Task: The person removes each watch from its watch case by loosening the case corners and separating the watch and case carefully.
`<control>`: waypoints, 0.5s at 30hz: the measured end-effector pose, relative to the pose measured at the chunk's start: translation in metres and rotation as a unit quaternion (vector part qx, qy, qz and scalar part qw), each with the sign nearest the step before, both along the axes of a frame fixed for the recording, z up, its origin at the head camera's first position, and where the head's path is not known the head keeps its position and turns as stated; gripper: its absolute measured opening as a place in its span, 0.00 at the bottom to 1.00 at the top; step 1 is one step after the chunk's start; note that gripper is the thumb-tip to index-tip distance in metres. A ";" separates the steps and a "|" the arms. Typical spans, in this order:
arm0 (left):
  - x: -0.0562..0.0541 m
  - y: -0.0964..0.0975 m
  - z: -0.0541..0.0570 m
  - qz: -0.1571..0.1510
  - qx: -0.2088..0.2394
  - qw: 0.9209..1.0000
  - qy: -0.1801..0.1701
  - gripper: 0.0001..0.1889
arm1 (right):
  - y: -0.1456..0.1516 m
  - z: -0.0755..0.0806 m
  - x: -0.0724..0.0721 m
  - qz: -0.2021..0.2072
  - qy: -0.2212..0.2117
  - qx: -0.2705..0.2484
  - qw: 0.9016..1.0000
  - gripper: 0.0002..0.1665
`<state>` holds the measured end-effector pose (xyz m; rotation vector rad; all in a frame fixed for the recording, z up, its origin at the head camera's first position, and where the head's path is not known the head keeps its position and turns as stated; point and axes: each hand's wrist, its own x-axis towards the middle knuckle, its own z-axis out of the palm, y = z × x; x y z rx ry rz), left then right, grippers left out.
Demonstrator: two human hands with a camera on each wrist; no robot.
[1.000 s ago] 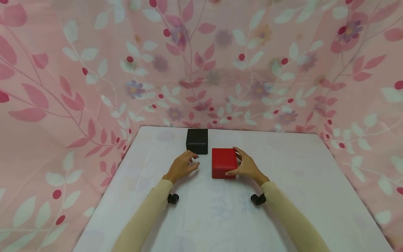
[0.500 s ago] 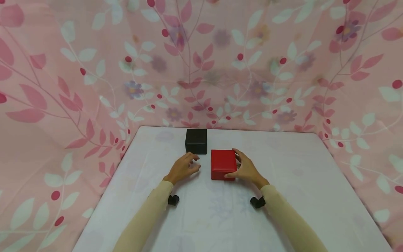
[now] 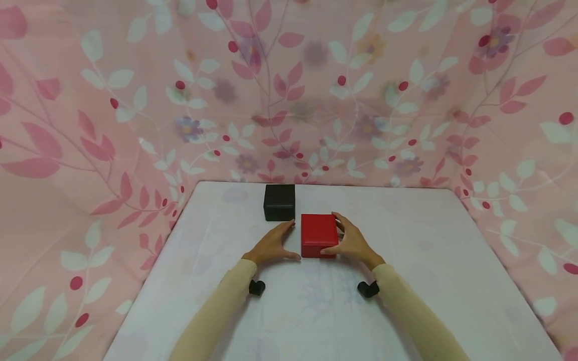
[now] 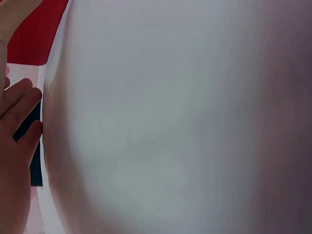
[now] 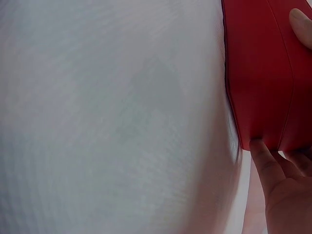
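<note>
Pink floral cloth is hung around a white-covered table, where a black box is set near the back edge, just beyond the left hand. Small black devices are worn at both wrists. To the black box's front right, a red box is gripped at its right side by the right hand. Compared with moments earlier, the left hand has been brought closer to the red box's left side, thumb and fingers spread wide apart; contact cannot be told.
</note>
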<state>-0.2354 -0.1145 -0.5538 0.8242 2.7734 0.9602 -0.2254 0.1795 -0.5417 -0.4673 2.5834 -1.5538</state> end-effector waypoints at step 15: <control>-0.005 0.020 -0.003 0.003 0.025 0.998 -0.061 0.66 | 0.000 0.000 0.000 0.006 0.002 -0.004 1.000 0.72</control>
